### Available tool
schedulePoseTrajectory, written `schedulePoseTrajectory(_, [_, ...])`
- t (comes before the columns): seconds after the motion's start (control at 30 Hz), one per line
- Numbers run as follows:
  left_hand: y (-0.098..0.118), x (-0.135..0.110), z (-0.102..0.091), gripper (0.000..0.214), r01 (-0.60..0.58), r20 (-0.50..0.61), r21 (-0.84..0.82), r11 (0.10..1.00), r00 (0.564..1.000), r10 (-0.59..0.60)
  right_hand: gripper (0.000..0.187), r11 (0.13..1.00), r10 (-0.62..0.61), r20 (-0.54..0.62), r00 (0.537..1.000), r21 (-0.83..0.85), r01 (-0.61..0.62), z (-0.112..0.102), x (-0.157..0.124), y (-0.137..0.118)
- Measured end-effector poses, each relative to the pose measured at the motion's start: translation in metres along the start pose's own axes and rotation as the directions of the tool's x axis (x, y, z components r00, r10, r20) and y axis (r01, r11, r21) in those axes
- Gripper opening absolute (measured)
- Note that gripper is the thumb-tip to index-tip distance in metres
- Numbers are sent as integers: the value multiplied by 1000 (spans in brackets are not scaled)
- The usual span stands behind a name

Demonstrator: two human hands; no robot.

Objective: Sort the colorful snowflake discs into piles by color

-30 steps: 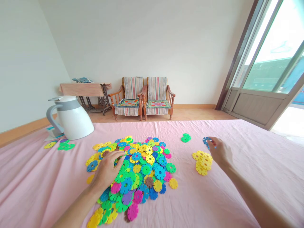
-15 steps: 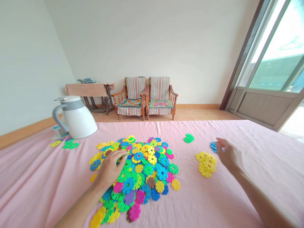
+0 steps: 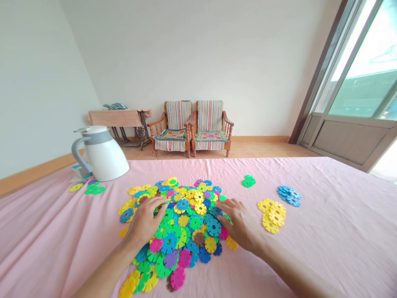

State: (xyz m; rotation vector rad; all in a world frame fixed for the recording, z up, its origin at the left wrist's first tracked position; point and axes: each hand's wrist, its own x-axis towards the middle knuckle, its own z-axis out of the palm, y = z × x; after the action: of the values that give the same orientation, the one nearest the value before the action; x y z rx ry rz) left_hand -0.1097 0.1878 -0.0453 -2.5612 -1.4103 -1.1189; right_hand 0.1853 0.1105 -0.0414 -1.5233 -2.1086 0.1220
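Note:
A big pile of notched plastic flower discs (image 3: 186, 223) in yellow, green, blue, pink, purple and brown is heaped on the pink tablecloth (image 3: 242, 269). At its left side rests my left hand (image 3: 147, 219), fingers curved and thumb apart, with no disc visibly held. Over the right edge of the heap is my right hand (image 3: 240, 221), its fingers reaching onto the discs and spread from the thumb. Right of that hand lie a group of yellow discs (image 3: 272, 215) and a group of blue discs (image 3: 289, 195). Farther back is a small green group (image 3: 248, 181).
A white jug with a grey handle (image 3: 107, 159) stands at the back left. Several loose discs (image 3: 94, 189) lie in front of it. Beyond the table are two wooden armchairs (image 3: 211, 124), a cloth-covered stand (image 3: 114, 118) and a glazed door (image 3: 356, 124).
My right hand has moved left from the blue group to the heap's right edge, leaving the blue discs in full view. My left hand has stayed in place on the heap.

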Motion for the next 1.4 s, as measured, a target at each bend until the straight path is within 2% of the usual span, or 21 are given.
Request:
schedulePoseTrajectory(0.27, [2, 1, 0, 27, -9, 12, 2, 1000, 1000, 9, 22, 997, -44, -17, 999, -56, 43, 12, -4, 4])
schedulePoseTrajectory(0.47, [1, 1, -1, 27, -9, 10, 8, 1000, 1000, 9, 26, 988, -100, -95, 990, -129, 87, 18, -5, 6])
schedulePoseTrajectory(0.63, [-2, 0, 1, 28, -8, 15, 16, 1000, 1000, 8, 25, 985, -11, -169, 986, -170, -18, 12, -5, 9])
schedulePoseTrajectory(0.73, [-6, 0, 2, 29, -10, 28, 19, 1000, 1000, 10, 27, 963, 101, -247, 964, -221, -157, -4, -4, 27])
schedulePoseTrajectory(0.83, [-9, 0, 4, 29, -12, 32, 27, 1000, 999, 12, 30, 890, 269, -357, 895, -262, -372, -26, -5, 66])
schedulePoseTrajectory(1.0, [-11, -1, 4, 30, -15, 41, 38, 999, 999, 14, 36, 663, 544, -507, 668, -228, -713, -60, -23, 141])
schedulePoseTrajectory(1.13, [-12, 0, 4, 31, -17, 45, 43, 999, 999, 15, 37, 514, 672, -536, 510, -158, -843, -72, -37, 170])
schedulePoseTrajectory(1.2, [-11, 0, 4, 32, -11, 40, 44, 999, 999, 9, 40, 497, 684, -552, 477, -126, -859, -74, -38, 171])
schedulePoseTrajectory(1.23, [-10, 0, 3, 32, -10, 39, 43, 999, 999, 8, 41, 511, 676, -559, 480, -114, -852, -75, -36, 168])
schedulePoseTrajectory(1.3, [-8, 1, 3, 32, -8, 36, 40, 999, 999, 6, 41, 581, 645, -552, 528, -94, -809, -74, -30, 157])
schedulePoseTrajectory(1.33, [-7, 1, 2, 32, -9, 35, 39, 999, 999, 7, 40, 633, 622, -536, 571, -84, -769, -71, -25, 148])
schedulePoseTrajectory(1.4, [-5, 2, 1, 31, -11, 33, 35, 999, 999, 10, 36, 758, 553, -471, 688, -60, -650, -64, -16, 124])
